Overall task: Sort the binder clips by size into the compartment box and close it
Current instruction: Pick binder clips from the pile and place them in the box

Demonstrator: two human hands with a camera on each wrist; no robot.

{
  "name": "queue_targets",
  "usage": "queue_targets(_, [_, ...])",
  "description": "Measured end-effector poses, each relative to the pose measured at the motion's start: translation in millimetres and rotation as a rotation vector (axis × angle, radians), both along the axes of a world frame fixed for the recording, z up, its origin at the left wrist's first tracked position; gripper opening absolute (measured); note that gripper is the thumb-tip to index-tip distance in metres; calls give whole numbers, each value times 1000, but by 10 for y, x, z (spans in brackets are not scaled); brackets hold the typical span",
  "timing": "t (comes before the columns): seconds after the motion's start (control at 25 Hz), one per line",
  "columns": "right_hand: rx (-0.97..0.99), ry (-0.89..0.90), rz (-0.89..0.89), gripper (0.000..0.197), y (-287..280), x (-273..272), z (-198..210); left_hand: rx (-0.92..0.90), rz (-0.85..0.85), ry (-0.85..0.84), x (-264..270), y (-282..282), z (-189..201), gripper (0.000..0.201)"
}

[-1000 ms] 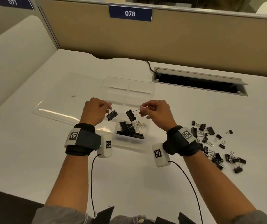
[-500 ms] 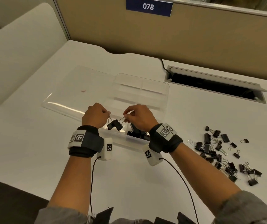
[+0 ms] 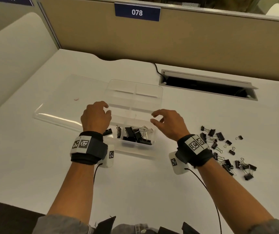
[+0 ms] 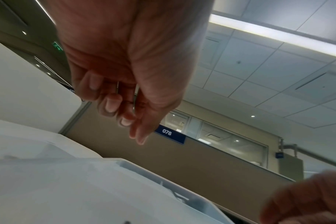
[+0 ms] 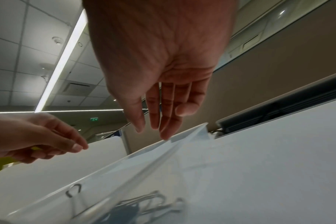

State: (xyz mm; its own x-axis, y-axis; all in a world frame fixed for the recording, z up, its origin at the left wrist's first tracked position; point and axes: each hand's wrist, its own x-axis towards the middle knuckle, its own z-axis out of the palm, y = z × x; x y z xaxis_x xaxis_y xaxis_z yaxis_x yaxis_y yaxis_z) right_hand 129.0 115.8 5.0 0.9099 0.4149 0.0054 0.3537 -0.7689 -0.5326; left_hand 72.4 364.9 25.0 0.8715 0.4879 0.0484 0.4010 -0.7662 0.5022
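Observation:
A clear compartment box [image 3: 160,98] lies open mid-desk, its lid [image 3: 64,102] flat to the left. The near right compartment holds several large black binder clips [image 3: 136,135]. Two smaller clips [image 3: 118,131] lie in the near left compartment. My left hand [image 3: 106,108] hovers over the box's left side with loosely curled fingers, and nothing shows in them. My right hand [image 3: 152,117] hovers over the right side, fingers relaxed and empty; the right wrist view shows these fingers [image 5: 153,121] straight above the box wall [image 5: 182,145]. A loose clip pile [image 3: 223,149] lies to the right.
A cable slot [image 3: 208,85] with a raised flap opens in the desk behind the box, at the right. A beige partition [image 3: 186,39] labelled 078 closes off the far edge. Bare white desk lies in front of the box.
Both hands held a clip by its handle and brought them together over the near left compartment. Now the hands are empty and apart, and two clips lie there.

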Motion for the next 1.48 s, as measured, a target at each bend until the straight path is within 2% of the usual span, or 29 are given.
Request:
queue_targets(0.36, [-89,137,-280,29,-1647,-249,-55,-75,-250,-5,112,-1010,144,22])
queue_targets(0.48, [-240,221,-288,41,-2080,-336,-125,-102,-384,22,133,-1518,112,21])
queue_targets(0.56, [-285,301,-267,59,-2282,-420,-134,-107,-494,58,124,-1922,45,24])
queue_targets(0.68, [-371,333,-165,84,-2389,-518,-168,-35,-652,204,109,-2449,-177,33])
queue_targets(0.76, [-428,319,-100,81,-2447,-552,-249,50,-744,341,81,-2750,-394,42])
queue_targets(0.84, [-422,290,-89,64,-2509,-542,-330,93,-774,428,61,-2920,-561,48])
queue_targets(0.92, [-427,281,-89,51,-2593,-508,-369,105,-748,440,49,-3012,-638,48])
queue_targets(1.04, [-392,239,-91,47,-2691,-437,-344,133,-682,420,61,-3058,-631,35])
queue_targets(1.16, [-341,106,-96,48,-2679,-286,-289,122,-624,339,134,-3094,-591,26])
queue_targets(1.24, [-365,91,-85,56,-2641,-139,-306,102,-600,262,248,-3162,-560,27])
queue_targets(1.32, [-415,143,-56,65,-2611,-4,-357,93,-637,302,365,-3253,-541,39])
queue_targets(1.4, [-463,197,-16,64,-2603,79,-404,146,-712,397,465,-3331,-555,49])
queue_targets(1.48, [-481,187,-14,56,-2590,104,-425,213,-744,438,516,-3355,-589,42])
